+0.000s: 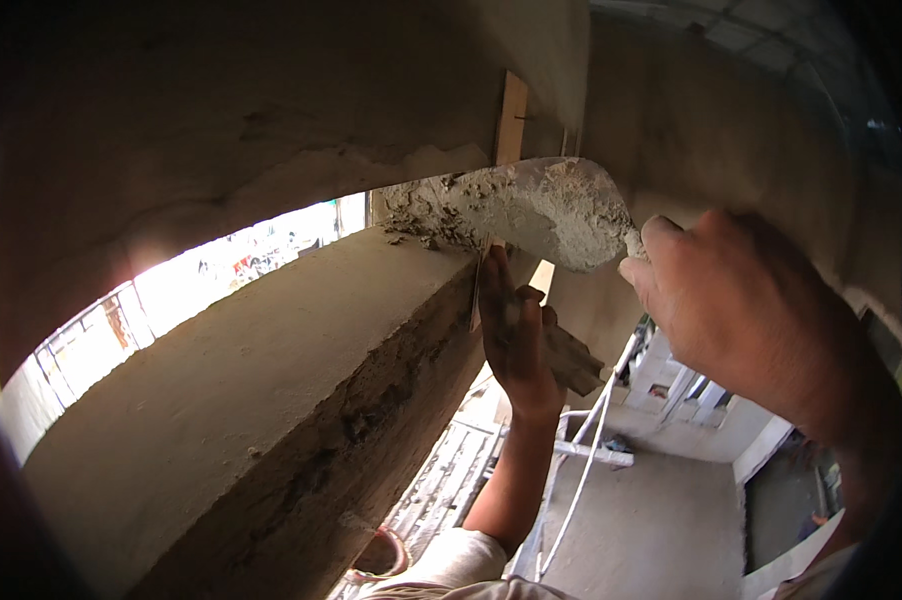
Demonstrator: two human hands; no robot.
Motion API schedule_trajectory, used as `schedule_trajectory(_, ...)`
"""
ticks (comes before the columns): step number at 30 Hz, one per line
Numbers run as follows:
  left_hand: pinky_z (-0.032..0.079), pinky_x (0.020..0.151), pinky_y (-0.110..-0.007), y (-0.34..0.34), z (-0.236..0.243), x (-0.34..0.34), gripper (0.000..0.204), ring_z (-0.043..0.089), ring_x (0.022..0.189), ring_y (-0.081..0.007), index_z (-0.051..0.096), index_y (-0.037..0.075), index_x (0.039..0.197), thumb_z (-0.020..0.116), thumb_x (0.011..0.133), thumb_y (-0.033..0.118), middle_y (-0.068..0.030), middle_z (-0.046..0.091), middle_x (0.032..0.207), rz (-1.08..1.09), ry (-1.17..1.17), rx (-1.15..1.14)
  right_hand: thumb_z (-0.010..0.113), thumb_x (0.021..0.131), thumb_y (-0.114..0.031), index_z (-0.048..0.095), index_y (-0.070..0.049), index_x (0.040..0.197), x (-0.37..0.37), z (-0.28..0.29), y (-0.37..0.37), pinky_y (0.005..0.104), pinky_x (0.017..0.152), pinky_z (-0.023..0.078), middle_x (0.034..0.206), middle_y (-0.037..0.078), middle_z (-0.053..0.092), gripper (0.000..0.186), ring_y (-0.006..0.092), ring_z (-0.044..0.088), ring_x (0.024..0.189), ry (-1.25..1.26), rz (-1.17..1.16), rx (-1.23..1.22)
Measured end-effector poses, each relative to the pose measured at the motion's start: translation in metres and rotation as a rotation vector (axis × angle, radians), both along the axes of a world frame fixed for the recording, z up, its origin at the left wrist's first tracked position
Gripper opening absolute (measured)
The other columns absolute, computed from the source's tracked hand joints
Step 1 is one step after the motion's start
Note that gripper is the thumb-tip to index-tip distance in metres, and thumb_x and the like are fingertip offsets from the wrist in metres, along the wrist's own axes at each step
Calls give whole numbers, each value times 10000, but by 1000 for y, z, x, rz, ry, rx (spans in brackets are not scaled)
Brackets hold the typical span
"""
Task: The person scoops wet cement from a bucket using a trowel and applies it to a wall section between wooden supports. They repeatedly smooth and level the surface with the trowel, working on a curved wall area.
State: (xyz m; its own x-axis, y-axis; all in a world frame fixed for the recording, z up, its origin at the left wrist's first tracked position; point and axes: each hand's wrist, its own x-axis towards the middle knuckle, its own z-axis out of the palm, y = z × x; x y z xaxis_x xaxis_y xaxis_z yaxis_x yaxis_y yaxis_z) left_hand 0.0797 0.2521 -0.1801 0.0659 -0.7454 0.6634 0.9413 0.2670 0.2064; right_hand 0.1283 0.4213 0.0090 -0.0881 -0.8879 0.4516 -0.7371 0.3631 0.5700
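The right hand, fingers clenched, holds the mortar-laden trowel pointing toward nine o'clock, above the left hand gripping a board.

Rough plastered ledge, sloping across frame; wet mortar clumps at far end, crumbling lower edge, floor well below.

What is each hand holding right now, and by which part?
The right hand grips a mortar-caked trowel by its handle end, hidden in the fist. The left hand holds a flat board piece by its upper end against the ledge.
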Motion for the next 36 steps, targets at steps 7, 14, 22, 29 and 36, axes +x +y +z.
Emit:
schedule_trajectory(7,384,1124,-334,-16,-4,-7,557,403,1447,-207,374,-28,1536,514,1005,64,-145,421,1593,123,-42,-26,597,1005,-243,632,26,872,-8,-36,-7,460,689,539,727,249,648,303,399,678,714,-428,-189,-66)
schedule_trajectory(14,425,987,-329,-21,-11,-7,660,507,1210,-166,309,4,1579,534,967,106,-122,448,1554,-14,-66,23,587,1002,-227,614,21,874,4,-50,24,491,685,506,756,254,640,280,435,645,740,-514,-62,-232)
schedule_trajectory(22,480,874,-306,-27,-19,-20,646,581,1084,-167,354,-3,1555,580,955,75,-118,500,1482,706,-314,-202,572,1013,-272,643,21,872,-15,-61,-4,472,712,539,747,264,654,333,403,690,750,-273,105,-197)
schedule_trajectory(29,485,866,-297,-33,-15,1,667,533,1149,-156,341,-3,1563,568,939,55,-105,423,1588,55,-23,-36,570,1008,-253,650,3,910,-4,-73,17,493,736,495,757,236,644,285,422,623,753,-363,43,-325)
schedule_trajectory(36,468,919,-299,-11,-7,-17,670,537,1194,-155,340,5,1559,557,927,50,-125,407,1582,37,-84,21,606,983,-229,630,-19,907,-17,-40,42,503,723,447,748,218,620,225,422,589,736,-392,-26,-235)
